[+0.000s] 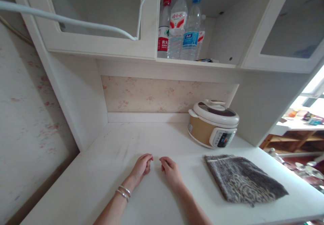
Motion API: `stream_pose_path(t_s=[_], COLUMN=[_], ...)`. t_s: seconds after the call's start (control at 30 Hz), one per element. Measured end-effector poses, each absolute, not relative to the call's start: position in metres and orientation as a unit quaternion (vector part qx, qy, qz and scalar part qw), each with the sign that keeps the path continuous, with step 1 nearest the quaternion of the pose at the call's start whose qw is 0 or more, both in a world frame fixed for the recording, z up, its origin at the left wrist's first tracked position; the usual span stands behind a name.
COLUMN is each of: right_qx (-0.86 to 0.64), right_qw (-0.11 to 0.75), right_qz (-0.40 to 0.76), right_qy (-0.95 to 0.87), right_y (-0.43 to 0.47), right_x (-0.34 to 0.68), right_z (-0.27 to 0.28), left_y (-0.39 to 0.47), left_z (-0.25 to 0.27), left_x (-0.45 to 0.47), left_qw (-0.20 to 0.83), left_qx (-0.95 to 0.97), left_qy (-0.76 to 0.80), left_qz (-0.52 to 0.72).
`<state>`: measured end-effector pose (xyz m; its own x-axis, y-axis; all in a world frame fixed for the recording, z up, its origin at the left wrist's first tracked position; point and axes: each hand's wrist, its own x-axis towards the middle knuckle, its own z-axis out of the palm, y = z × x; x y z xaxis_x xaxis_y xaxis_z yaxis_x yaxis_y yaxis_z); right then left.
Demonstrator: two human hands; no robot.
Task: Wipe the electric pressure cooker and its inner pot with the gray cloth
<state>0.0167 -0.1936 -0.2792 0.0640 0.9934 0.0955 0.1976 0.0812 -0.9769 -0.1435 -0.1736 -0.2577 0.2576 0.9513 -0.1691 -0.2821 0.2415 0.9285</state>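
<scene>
My left hand [142, 165] rests on the white countertop [121, 140] with its fingers curled into a loose fist. Two silver bangles [124, 193] circle that wrist. Just to its right, a small gap away, my right hand [170, 170] lies on the same surface, also curled closed. Nothing shows in either fist. A folded grey fringed scarf or cloth [240, 177] is spread flat to the right of my right hand, apart from it. Behind the cloth stands a white and gold electric cooker [212, 125] with its lid on.
Overhead, an open cabinet [222, 39] holds several plastic bottles [178, 25]. A white cable-like rod [76, 22] crosses the upper left. Floral wallpaper [149, 95] covers the back, and a side panel [83, 96] bounds the left. Wooden shelves [298, 139] appear at far right.
</scene>
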Motion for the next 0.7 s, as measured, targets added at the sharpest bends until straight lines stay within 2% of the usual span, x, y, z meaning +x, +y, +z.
stream_pose_path(t_s=[0.7], right_qx=[-0.549], right_qw=[0.48], right_qz=[0.389], right_qy=[-0.563], right_y=[-0.1927], right_x=[0.0159], right_z=[-0.2838], left_y=[-0.1751], left_z=[-0.255], left_x=[-0.1421], left_qw=[0.672], left_qx=[0.414], left_qy=[0.419], left_qz=[0.449])
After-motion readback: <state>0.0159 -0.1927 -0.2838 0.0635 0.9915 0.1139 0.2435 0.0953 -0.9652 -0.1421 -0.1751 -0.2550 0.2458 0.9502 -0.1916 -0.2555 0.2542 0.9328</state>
